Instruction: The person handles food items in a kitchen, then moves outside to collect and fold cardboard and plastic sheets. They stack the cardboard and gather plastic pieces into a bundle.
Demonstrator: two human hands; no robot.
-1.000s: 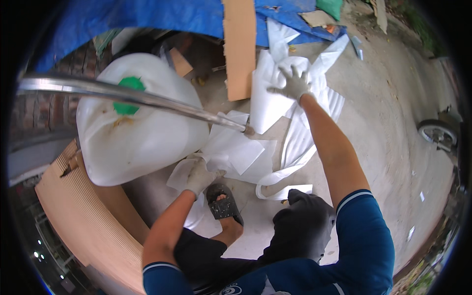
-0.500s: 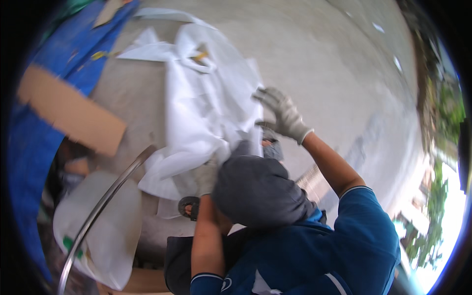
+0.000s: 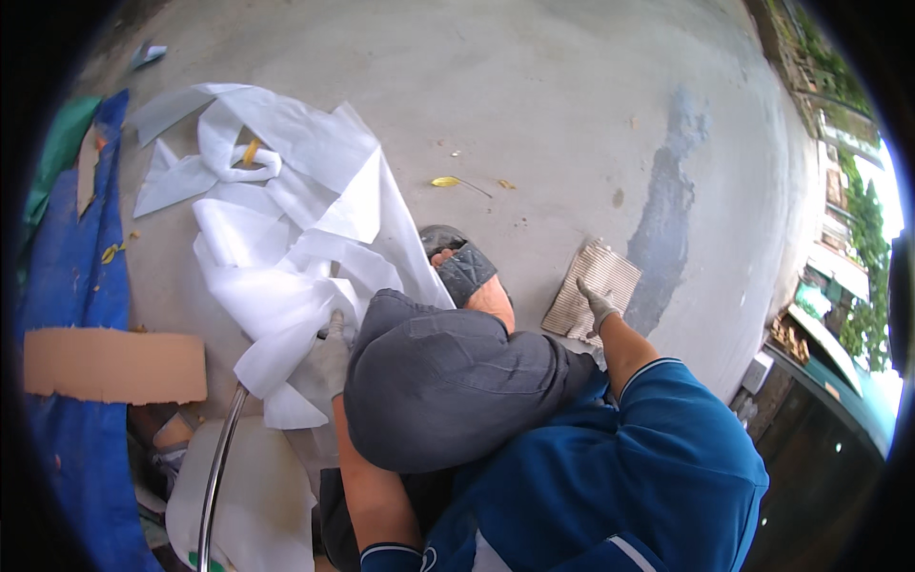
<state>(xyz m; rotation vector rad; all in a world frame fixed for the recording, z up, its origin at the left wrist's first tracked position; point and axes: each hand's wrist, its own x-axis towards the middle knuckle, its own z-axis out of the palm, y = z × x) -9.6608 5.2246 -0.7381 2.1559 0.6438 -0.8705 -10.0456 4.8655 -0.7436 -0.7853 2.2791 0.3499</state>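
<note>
A large crumpled white sheet (image 3: 315, 181), thin and fabric-like, lies in folds on the floor ahead and to my left. My left hand (image 3: 329, 360), in a pale work glove, is at its near edge beside my knee; the fingers are closed on the sheet and partly hidden by its folds. On my right, my gloved right hand (image 3: 599, 303) holds nothing. Its fingers stretch out over a piece of corrugated cardboard (image 3: 610, 272); whether they touch it cannot be told.
To the left lie a blue tarp (image 3: 71, 238), a flat brown cardboard strip (image 3: 114, 365) and a curved metal tube (image 3: 221, 467) over a translucent plastic container (image 3: 257, 496). My sandalled foot (image 3: 467, 272) is by the sheet's right edge. Yellow leaves (image 3: 445, 181) dot the concrete floor.
My right hand has come away from the sheet, moving right and nearer to the corrugated cardboard. My left hand stays at the sheet. The view has turned toward the right.
</note>
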